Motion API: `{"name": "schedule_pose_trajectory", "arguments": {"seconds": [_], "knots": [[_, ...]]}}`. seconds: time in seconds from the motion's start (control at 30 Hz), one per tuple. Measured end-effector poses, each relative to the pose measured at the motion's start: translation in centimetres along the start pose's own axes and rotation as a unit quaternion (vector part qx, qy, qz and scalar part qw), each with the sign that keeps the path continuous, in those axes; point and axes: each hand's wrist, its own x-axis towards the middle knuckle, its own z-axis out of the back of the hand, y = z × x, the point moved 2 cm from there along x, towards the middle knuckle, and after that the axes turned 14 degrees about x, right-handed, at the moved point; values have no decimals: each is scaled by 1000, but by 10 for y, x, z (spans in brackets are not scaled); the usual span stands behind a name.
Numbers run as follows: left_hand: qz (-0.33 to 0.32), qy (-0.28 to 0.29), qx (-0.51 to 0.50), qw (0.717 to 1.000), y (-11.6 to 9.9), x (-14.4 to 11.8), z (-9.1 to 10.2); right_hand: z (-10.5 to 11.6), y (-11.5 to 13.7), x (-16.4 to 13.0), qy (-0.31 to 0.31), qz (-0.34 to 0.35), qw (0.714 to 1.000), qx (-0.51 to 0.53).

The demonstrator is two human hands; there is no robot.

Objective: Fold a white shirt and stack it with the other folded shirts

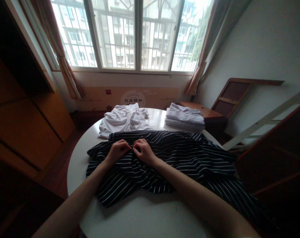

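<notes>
A black shirt with white stripes (179, 158) is spread across the round white table (145, 215), its right part hanging over the edge. My left hand (118, 150) pinches the shirt's cloth near its upper left part. Close beside it, my right hand (143, 150) is also closed on the cloth, thumb against fingers, the fingertips of both hands almost meeting. What small part of the shirt lies between the fingertips is too small to make out. Behind the striped shirt lies a crumpled white garment (122, 119).
A stack of folded white clothes (184, 119) stands at the table's back right. Beyond are a wooden desk (201, 110), a wooden chair (232, 96) and a pale ladder (263, 122). A printed carton (97, 97) rests below the window; wooden cabinets (26, 132) stand left.
</notes>
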Motion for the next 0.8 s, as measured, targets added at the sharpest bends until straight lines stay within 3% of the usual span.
{"name": "schedule_pose_trajectory", "arguments": {"seconds": [0.43, 0.8], "knots": [[-17, 15, 6, 1000, 1, 0, -3, -1, -1, 2, 15, -15, 1000, -4], [-14, -9, 25, 1000, -2, 0, 0, 0, 0, 3, 15, -28, 999, 10]]}}
